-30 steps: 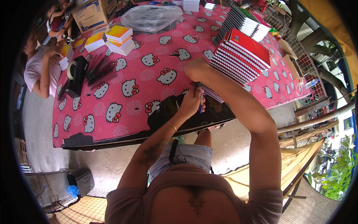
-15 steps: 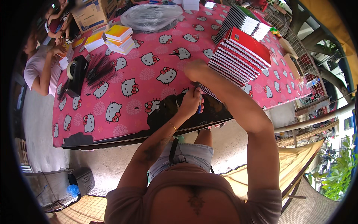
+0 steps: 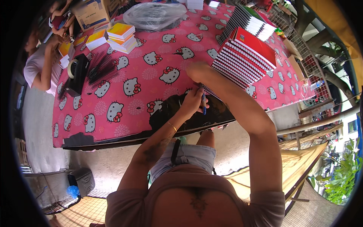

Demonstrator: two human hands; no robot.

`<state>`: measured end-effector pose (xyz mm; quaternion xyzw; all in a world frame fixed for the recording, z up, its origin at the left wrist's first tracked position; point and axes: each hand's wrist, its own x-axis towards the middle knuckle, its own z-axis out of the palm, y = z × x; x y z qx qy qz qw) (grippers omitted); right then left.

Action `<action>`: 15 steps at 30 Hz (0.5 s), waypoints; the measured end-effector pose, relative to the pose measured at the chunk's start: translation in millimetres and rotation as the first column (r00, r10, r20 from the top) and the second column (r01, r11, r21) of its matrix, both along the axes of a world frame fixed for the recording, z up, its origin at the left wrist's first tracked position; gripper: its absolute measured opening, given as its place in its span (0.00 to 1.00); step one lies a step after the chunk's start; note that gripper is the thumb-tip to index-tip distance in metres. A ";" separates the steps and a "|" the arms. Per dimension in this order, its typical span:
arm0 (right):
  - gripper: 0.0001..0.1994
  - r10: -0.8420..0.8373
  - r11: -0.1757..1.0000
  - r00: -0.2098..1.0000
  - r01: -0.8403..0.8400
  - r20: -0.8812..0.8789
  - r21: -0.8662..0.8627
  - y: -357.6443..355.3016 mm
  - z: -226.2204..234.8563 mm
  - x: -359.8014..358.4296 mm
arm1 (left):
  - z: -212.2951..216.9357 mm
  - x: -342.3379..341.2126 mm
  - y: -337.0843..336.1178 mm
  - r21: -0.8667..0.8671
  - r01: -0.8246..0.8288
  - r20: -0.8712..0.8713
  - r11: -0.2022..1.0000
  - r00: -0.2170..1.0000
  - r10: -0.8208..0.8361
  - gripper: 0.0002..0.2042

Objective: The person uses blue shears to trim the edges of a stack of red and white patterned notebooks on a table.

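Observation:
My left hand (image 3: 193, 101) is closed around a slim blue tool (image 3: 204, 104) at the table's near edge; what kind it is I cannot make out. Just beyond it, my right hand (image 3: 198, 72) bends down at the wrist, its fingers hidden behind the hand itself. A dark spiral-bound edge (image 3: 213, 93) peeks out beneath my right forearm, close to both hands. To the right rises a tall stack of red-covered spiral notebooks (image 3: 245, 56), white pages toward me.
Green-covered spiral notebooks (image 3: 247, 20) stand behind the red ones. Left on the pink table (image 3: 151, 85) are black binding coils (image 3: 102, 72), a tape dispenser (image 3: 77, 75) and yellow-topped paper blocks (image 3: 121, 38). Clear plastic (image 3: 153, 16) lies far back. Another person (image 3: 41, 72) works at the left.
My left hand has tilted slightly, and more of the blue tool's lower end shows. My right hand stays in nearly the same place. The person at the left has shifted an arm.

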<state>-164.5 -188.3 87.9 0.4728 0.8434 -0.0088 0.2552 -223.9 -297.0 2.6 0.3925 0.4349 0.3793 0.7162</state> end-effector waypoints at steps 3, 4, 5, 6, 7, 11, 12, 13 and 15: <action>0.11 0.006 0.999 1.000 -0.005 0.029 -0.032 3.4 0.0 -0.4 | -5.8 -2.0 -3.2 0.016 0.032 0.032 0.999 0.999 -0.032 0.22; 0.11 0.011 0.999 0.999 -0.009 0.040 -0.042 3.5 -0.5 -0.9 | -6.3 -2.2 -3.1 0.011 0.035 0.027 0.999 0.999 -0.035 0.22; 0.11 0.006 1.000 0.999 -0.005 0.037 -0.030 2.7 -1.4 -1.0 | -6.5 -2.1 -2.1 0.007 0.039 0.022 0.999 0.999 -0.039 0.22; 0.11 0.001 1.000 0.999 0.000 0.033 -0.019 1.6 -2.4 -0.8 | -6.8 -1.9 -1.8 0.002 0.043 0.017 0.999 0.999 -0.043 0.22; 0.11 -0.005 1.000 1.000 0.005 0.028 -0.005 1.2 -2.2 -1.0 | -7.6 -1.9 -1.4 0.005 0.039 0.017 0.999 0.999 -0.039 0.22; 0.11 0.001 1.000 0.998 0.000 0.057 -0.012 1.7 -0.9 -1.6 | -8.4 -1.0 1.4 -0.004 0.021 0.010 1.000 1.000 -0.021 0.21; 0.11 -0.004 1.000 0.999 0.005 0.054 -0.014 1.7 -0.9 -1.9 | -8.1 -0.7 2.2 -0.012 0.017 0.006 1.000 1.000 -0.017 0.21; 0.11 -0.009 1.000 0.999 0.010 0.051 -0.017 1.7 -1.0 -2.1 | -7.4 0.2 2.3 -0.013 0.012 0.006 1.000 1.000 -0.012 0.21; 0.11 0.008 1.000 0.999 -0.007 0.047 -0.022 1.9 -0.6 -1.2 | -6.1 1.5 1.9 -0.014 0.001 0.007 1.000 1.000 -0.001 0.20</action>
